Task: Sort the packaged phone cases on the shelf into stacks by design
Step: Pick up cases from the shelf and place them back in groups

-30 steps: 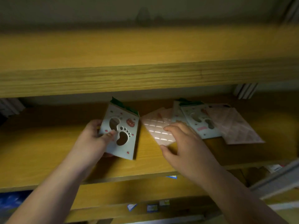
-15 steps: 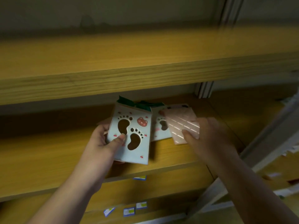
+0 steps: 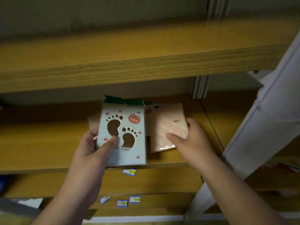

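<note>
Footprint case [image 3: 125, 135] apparently overhangs shelf edge [image 3: 48, 169].

Wood shelves [image 3: 146, 65] sit on a white post [image 3: 266, 127]. The wall [image 3: 97, 12] looks dull, maybe grey. Dim light.

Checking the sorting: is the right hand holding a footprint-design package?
No, the right hand holds a plain pink package; the footprint package is in the left hand.

Small blue-edged labels [image 3: 129, 172] on lower shelf edges, white upright [image 3: 266, 127] right.
</note>
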Motion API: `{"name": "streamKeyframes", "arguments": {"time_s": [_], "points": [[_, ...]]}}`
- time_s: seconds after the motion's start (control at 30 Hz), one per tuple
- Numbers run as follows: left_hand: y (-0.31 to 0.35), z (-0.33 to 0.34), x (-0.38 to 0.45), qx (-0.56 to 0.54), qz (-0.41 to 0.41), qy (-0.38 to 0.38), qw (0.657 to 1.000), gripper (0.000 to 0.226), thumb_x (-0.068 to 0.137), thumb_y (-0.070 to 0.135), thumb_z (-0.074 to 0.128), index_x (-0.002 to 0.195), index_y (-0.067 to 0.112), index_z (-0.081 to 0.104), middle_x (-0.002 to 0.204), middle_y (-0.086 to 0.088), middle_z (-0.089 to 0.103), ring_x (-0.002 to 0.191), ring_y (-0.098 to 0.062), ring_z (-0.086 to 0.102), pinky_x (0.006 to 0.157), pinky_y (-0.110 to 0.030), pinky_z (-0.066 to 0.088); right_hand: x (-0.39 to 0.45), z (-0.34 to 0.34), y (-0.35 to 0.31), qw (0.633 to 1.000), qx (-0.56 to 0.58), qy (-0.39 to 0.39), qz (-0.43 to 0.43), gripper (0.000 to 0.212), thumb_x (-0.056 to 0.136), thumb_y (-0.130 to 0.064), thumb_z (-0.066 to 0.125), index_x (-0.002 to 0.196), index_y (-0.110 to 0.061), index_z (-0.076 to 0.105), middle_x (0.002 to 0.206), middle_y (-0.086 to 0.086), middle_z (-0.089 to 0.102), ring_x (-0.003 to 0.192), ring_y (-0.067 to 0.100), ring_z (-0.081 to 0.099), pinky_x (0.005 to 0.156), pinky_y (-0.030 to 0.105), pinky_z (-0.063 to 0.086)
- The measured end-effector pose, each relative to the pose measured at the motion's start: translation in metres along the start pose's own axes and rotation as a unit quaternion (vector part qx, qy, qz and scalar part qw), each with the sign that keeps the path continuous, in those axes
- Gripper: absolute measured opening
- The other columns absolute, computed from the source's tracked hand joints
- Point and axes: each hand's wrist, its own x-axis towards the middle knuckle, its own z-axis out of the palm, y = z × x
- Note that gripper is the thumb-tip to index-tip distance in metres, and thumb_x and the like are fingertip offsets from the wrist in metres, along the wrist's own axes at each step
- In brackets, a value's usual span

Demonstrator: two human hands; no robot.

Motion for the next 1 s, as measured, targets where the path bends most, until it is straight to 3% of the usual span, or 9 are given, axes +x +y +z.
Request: {"name": "streamKeyframes", "arguments": {"time_s": [0.1, 0.17, 0.27, 0.4, 0.7, 0.87, 1.0], "points": [[-0.002, -0.004, -0.01, -0.006, -0.006, 0.033, 0.999, 0.03, 0.091, 0.014, 0.064, 0.12, 0.016, 0.059, 0.104, -0.007, 0.078, 0.093, -0.028, 0.075, 0.078, -0.044, 0.055, -0.005, -0.004, 0.001, 0.989, 0.13, -0.067, 0.021, 0.023, 0.092, -0.028, 0.068, 0.113, -0.033, 0.061, 0.108, -0.011, 0.071, 0.096, 0.011, 0.068, 0.083, 0.038, 0.06], [-0.003, -0.01, -0.014, -0.007, -0.013, 0.041, 0.999, 0.03, 0.09, 0.016, 0.065, 0.12, 0.018, 0.06, 0.104, -0.008, 0.077, 0.095, -0.03, 0.074, 0.076, -0.044, 0.056, -0.009, -0.006, -0.001, 0.974, 0.2, -0.095, 0.046, 0.013, 0.099, -0.024, 0.058, 0.11, -0.029, 0.061, 0.107, -0.004, 0.072, 0.091, 0.014, 0.071, 0.07, 0.033, 0.062], [-0.001, -0.018, -0.017, 0.001, -0.017, 0.041, 0.999, 0.028, 0.089, 0.022, 0.067, 0.116, 0.022, 0.061, 0.105, -0.007, 0.077, 0.096, -0.031, 0.073, 0.067, -0.042, 0.056, -0.016, -0.01, -0.004, 0.958, 0.263, -0.094, 0.061, 0.013, 0.102, -0.025, 0.051, 0.111, -0.024, 0.061, 0.106, 0.0, 0.072, 0.09, 0.018, 0.073, 0.069, 0.032, 0.061], [-0.003, -0.029, -0.015, -0.006, -0.021, 0.032, 0.999, 0.027, 0.09, 0.021, 0.067, 0.116, 0.024, 0.061, 0.106, -0.008, 0.076, 0.097, -0.032, 0.073, 0.068, -0.043, 0.056, -0.03, -0.012, -0.007, 0.949, 0.31, -0.053, 0.034, 0.015, 0.101, -0.028, 0.053, 0.112, -0.024, 0.063, 0.108, 0.001, 0.073, 0.091, 0.02, 0.074, 0.069, 0.033, 0.06], [-0.004, -0.042, -0.014, -0.029, -0.039, -0.014, 0.999, 0.028, 0.091, 0.019, 0.066, 0.118, 0.025, 0.059, 0.105, -0.005, 0.077, 0.091, -0.027, 0.076, 0.068, -0.043, 0.059, -0.078, -0.015, -0.021, 0.96, 0.279, 0.027, 0.012, 0.012, 0.1, -0.025, 0.055, 0.106, -0.027, 0.065, 0.093, -0.01, 0.075, 0.086, 0.013, 0.074, 0.067, 0.033, 0.06], [-0.008, -0.044, -0.018, -0.043, -0.047, -0.061, 0.996, 0.031, 0.091, 0.019, 0.066, 0.12, 0.026, 0.058, 0.105, -0.003, 0.077, 0.092, -0.025, 0.076, 0.077, -0.046, 0.058, -0.119, -0.025, -0.024, 0.97, 0.243, 0.016, -0.015, 0.017, 0.101, -0.022, 0.051, 0.111, -0.019, 0.065, 0.096, 0.002, 0.075, 0.086, 0.021, 0.074, 0.071, 0.038, 0.061], [-0.011, -0.037, -0.028, -0.054, -0.054, -0.098, 0.992, 0.032, 0.092, 0.015, 0.066, 0.121, 0.026, 0.058, 0.104, -0.002, 0.078, 0.092, -0.024, 0.076, 0.078, -0.045, 0.057, -0.155, -0.039, -0.024, 0.951, 0.307, 0.035, -0.025, 0.02, 0.097, -0.019, 0.052, 0.107, -0.012, 0.068, 0.093, 0.002, 0.075, 0.08, 0.019, 0.073, 0.061, 0.028, 0.057]]}}
